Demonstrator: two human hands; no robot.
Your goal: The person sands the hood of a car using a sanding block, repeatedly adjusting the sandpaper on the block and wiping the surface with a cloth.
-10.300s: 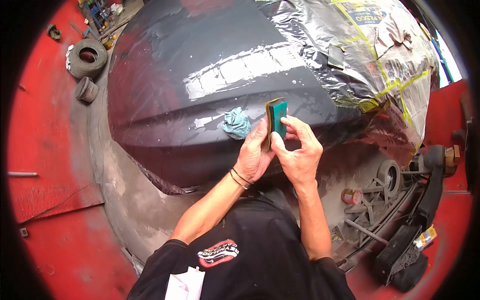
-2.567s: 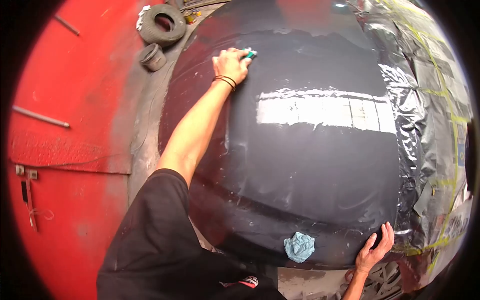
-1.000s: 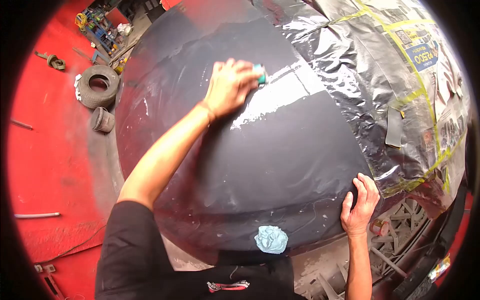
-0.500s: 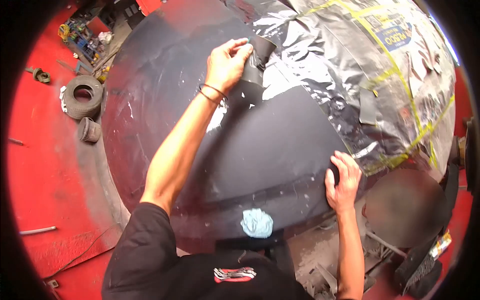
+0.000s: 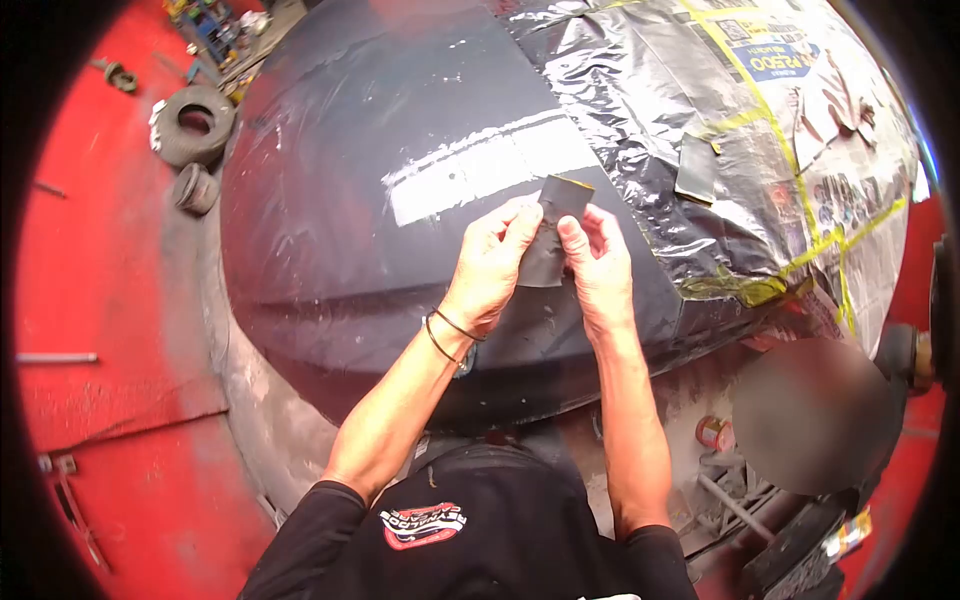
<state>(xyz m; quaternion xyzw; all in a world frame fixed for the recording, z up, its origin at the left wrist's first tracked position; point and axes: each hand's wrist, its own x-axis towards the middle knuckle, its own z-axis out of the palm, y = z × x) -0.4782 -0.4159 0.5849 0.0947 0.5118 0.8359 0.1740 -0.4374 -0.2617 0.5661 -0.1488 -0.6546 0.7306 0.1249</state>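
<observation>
Both hands hold a dark grey piece of sandpaper [image 5: 542, 262] above a dark car hood [image 5: 350, 250]. My left hand [image 5: 488, 262] pinches its left side between thumb and fingers, a thin dark band around the wrist. Opposite it, my right hand [image 5: 602, 268] grips the right edge, thumb on top. The sheet's upper end shows a yellowish edge. A bright window-like reflection lies on the hood behind the hands. Just beside my left wrist, a bit of light blue material [image 5: 467, 360] is mostly hidden.
Plastic sheeting [image 5: 630, 130], yellow tape [image 5: 775, 130] and masking paper [image 5: 860, 210] cover the hood's right side. Another grey sheet [image 5: 697, 170] lies on the plastic. A tyre [image 5: 180, 140] and a bucket-like container [image 5: 196, 188] stand on the red floor at left. A small can [image 5: 713, 433] is at lower right.
My left hand has come down and nearer with the sandpaper. My right hand has left the hood's edge and now grips the sheet too. The camera view has shifted.
</observation>
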